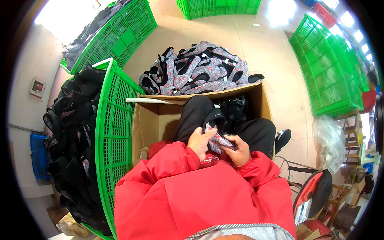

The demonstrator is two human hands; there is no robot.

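Over my lap I hold a soft fabric piece (218, 141) with a grey-and-red floral pattern and black lining, shaped somewhat like a shoe upper. The thumb and fingers of my left hand (200, 141) close on its left side. At its lower right end, my right hand (239, 151) pinches the edge. A cardboard box (160, 116) stands between and around my legs, with black strap-like items (234, 110) inside. Just beyond the box, a heap of similar floral pieces (196, 72) lies on the floor.
At my left a green crate (114, 140) is full of black pieces (72, 116). Another loaded green crate (116, 36) stands behind it. More green crates (218, 9) sit at the far side and right (326, 68). A white rod (156, 101) crosses the box edge.
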